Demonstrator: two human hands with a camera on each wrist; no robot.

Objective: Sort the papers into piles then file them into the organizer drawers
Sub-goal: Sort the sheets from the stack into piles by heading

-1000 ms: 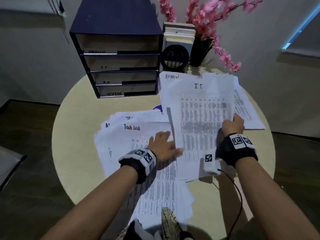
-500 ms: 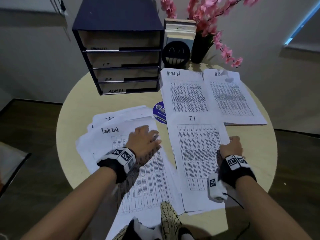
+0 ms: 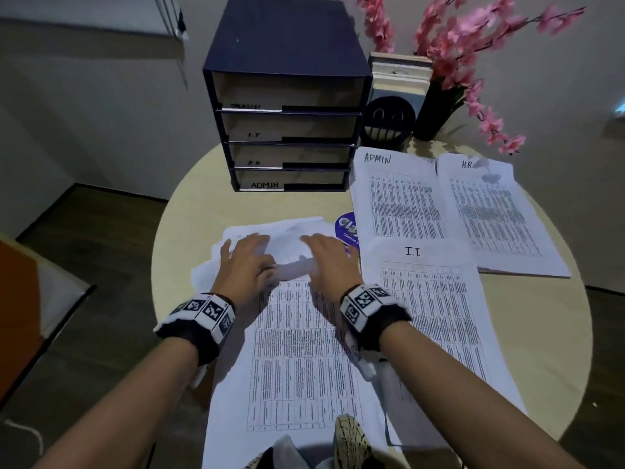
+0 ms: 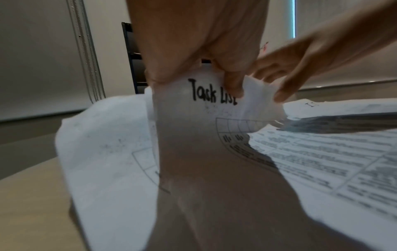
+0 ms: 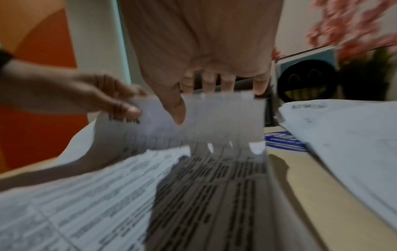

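Count: four paper groups on the round tabletop (image 3: 189, 211). Three sorted piles at right: ADMIN pile (image 3: 399, 194), H.R. pile (image 3: 490, 211), I.T. pile (image 3: 436, 299). One unsorted stack (image 3: 297, 350) at centre-left, loosely fanned.

One organizer (image 3: 287, 106) at the far edge, four drawers, front labels legible for I.T., H.R., ADMIN; top label unreadable.

Both hands on the far end of the unsorted stack's top sheet. Left hand (image 3: 245, 262) and right hand (image 3: 326, 262) each pinch the sheet's upper edge, thumb under, fingers over; the edge is curled up off the stack.

Surroundings: black smiley-face object (image 3: 387, 120), dark vase (image 3: 436, 113) with pink blossoms, a row of books behind. A blue round sticker (image 3: 346, 226) lies between the unsorted stack and the ADMIN pile, partly covered.

View differences: the left wrist view reads "Task List" (image 4: 212, 93) on the lifted sheet, hidden under the hands in the head view. The right wrist view, blurred, shows four fingers (image 5: 209, 82) over the sheet edge.
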